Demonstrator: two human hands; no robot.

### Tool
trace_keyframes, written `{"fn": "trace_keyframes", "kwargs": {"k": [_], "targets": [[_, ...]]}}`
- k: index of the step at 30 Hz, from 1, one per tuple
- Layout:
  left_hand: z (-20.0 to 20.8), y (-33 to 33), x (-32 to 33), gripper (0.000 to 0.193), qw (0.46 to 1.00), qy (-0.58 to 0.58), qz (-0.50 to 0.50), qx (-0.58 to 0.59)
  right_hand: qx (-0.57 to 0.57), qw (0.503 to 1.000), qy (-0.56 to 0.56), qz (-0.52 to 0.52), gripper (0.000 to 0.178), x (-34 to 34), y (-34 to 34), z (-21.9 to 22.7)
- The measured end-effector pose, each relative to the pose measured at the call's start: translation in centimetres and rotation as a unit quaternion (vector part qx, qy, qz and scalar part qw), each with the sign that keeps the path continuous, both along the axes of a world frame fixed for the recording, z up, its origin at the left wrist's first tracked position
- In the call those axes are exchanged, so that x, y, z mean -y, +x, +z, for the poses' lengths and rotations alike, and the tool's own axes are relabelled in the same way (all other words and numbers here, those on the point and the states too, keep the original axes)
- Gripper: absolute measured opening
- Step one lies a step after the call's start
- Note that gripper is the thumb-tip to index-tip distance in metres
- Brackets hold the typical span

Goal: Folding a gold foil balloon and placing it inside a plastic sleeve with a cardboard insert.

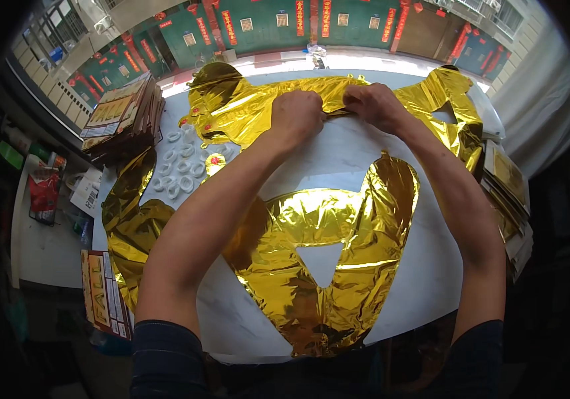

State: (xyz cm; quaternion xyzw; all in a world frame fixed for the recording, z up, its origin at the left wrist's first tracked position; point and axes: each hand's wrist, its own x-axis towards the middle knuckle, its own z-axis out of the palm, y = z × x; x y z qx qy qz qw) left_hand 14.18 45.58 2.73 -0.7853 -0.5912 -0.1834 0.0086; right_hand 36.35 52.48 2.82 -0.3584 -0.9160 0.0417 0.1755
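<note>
My left hand (296, 118) is closed on the near edge of a flat gold foil balloon (252, 110) at the far side of the table. Close beside it, my right hand (377, 108) pinches the same foil, fingers bent inward. Exactly what the fingertips grip is hidden. Between my forearms lies a large letter-shaped gold foil balloon (285, 286), uninflated, with a triangular opening. Another gold balloon (441, 100) is spread at the far right, and more gold foil (132, 233) lies left of my left arm. A small gold piece with a red mark (215, 161) shows beside that arm.
Several small whitish coils (182, 159) lie loose on the white marbled table (425, 246). Printed flat packages are stacked at the far left (119, 120) and right edge (508, 193); another package (103, 292) sits lower left. A side shelf (52, 253) holds odds and ends.
</note>
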Motion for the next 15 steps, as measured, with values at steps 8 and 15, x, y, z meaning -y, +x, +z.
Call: {"fn": "trace_keyframes", "kwargs": {"k": [8,15], "targets": [[0.7,1.2,0.0,0.024,0.998,-0.020,0.055,0.005,-0.057,0.994,-0.086,0.023,0.017,-1.3,1.9,-0.9],[0.8,3.6,-1.9,0.043,0.999,0.015,-0.028,-0.001,-0.026,0.999,-0.026,0.021,0.010,-1.4,1.6,0.3]]}}
